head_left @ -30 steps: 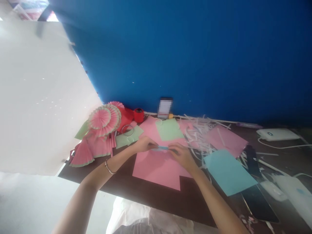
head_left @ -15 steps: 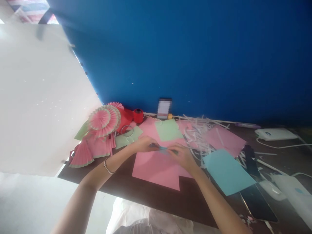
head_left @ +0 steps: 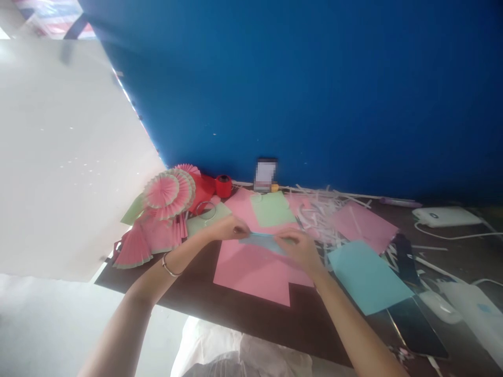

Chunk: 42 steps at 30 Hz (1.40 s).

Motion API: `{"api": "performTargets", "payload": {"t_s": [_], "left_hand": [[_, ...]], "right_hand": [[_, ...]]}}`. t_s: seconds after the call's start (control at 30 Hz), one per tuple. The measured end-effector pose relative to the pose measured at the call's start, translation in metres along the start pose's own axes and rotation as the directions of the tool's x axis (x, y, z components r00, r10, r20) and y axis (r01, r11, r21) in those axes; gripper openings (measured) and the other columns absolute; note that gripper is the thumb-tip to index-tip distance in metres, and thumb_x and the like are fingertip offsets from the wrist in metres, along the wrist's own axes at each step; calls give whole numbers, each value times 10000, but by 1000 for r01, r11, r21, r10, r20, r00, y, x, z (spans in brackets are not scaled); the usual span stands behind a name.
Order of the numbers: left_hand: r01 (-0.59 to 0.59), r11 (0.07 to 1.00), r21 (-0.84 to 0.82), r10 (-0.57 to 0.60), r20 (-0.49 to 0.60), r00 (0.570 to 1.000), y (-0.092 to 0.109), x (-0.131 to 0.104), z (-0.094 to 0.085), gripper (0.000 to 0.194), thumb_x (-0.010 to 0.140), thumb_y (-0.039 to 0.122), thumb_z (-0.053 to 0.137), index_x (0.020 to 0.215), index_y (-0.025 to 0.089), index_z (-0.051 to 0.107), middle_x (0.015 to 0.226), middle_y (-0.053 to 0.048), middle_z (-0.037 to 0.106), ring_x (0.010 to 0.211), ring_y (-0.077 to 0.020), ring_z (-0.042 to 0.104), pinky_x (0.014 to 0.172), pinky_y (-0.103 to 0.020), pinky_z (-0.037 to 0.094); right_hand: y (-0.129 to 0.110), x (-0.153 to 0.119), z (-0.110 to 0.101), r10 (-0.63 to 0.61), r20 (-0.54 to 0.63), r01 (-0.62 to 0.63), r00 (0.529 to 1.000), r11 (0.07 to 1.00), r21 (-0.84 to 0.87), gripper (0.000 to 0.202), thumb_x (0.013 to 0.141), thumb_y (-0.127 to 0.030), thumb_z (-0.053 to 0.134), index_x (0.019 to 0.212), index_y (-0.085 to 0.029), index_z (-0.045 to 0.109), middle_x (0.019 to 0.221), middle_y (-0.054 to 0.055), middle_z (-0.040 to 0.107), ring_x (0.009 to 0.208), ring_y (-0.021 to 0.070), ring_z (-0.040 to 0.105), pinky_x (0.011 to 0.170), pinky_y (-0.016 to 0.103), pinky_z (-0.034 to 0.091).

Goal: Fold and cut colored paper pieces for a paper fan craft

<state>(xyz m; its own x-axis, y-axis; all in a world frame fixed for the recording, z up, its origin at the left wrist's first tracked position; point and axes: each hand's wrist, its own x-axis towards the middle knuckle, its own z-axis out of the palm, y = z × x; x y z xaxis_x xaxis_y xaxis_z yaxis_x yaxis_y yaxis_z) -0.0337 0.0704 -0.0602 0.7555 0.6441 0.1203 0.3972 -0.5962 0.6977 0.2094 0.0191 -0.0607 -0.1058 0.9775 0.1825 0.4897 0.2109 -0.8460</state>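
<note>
Your left hand (head_left: 228,228) and right hand (head_left: 298,250) pinch the blue paper (head_left: 262,240) above pink sheets (head_left: 251,272). It looks light, easily creased; its ends seem best for holding.

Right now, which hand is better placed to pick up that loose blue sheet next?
Probably the right hand: the loose blue sheet lies on its side, near its wrist, while the left hand is farther off. Both hold a narrow blue piece, so the right would need to let go first.
</note>
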Motion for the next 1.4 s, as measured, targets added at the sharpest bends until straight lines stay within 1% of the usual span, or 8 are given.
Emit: {"api": "performTargets", "payload": {"t_s": [0.1,0.4,0.7,0.83,0.93,1.03,1.13,1.4], "left_hand": [[90,994,-60,-89,13,996,-4,-1,-3,146,773,230,585,805,156,707,842,-44,702,728,-124,620,653,-197,463],[250,938,-241,-243,59,968,-20,0,-3,204,676,327,687,788,161,724,840,-59,716,739,-141,650,676,-202,499],[335,904,-265,-335,46,941,-14,1,-6,213,638,320,712,770,153,713,784,-60,710,735,-154,652,660,-212,502],[322,889,-325,-332,28,943,-10,2,-8,254,612,268,736,815,133,669,769,-60,691,718,-145,646,621,-212,495],[315,906,-282,-298,101,949,-5,7,-9,316,644,232,712,941,143,650,772,-49,684,671,-123,632,589,-201,479],[202,953,-225,-169,156,973,8,14,-7,305,704,263,671,990,158,664,835,-52,692,697,-114,620,633,-199,471],[93,975,-203,-71,113,991,20,22,-1,244,766,322,616,936,166,698,883,-50,701,754,-124,621,674,-200,456],[208,952,-226,-200,57,978,28,28,10,197,763,305,623,862,173,730,805,-37,714,686,-131,624,578,-196,444]], "right_hand": [[1,2,-1,54,0,-54,999,998,40,138,675,-337,660,650,-207,696,744,50,703,722,213,643,693,335,512],[1,3,2,163,-34,-161,986,985,62,164,618,-352,688,610,-188,682,685,49,697,678,202,636,654,319,501],[-2,6,-1,202,-25,-200,979,978,57,152,596,-341,691,577,-190,674,665,49,692,653,198,633,630,310,498],[-4,6,-3,170,-27,-167,985,983,75,144,601,-333,685,578,-192,666,672,50,691,665,198,633,646,317,500],[-10,4,-3,104,-33,-102,994,993,51,128,626,-315,668,585,-194,661,678,46,690,678,198,632,664,324,498],[-17,1,-2,53,-20,-53,998,998,22,125,659,-307,649,604,-196,663,692,44,692,682,199,632,657,324,494],[-22,-1,-2,37,6,-37,999,999,7,138,682,-317,644,618,-197,667,708,44,695,696,202,635,654,321,493],[-24,-5,-12,78,-5,-78,997,997,-9,166,661,-377,679,649,-214,710,776,57,711,751,223,646,686,344,510]]}}
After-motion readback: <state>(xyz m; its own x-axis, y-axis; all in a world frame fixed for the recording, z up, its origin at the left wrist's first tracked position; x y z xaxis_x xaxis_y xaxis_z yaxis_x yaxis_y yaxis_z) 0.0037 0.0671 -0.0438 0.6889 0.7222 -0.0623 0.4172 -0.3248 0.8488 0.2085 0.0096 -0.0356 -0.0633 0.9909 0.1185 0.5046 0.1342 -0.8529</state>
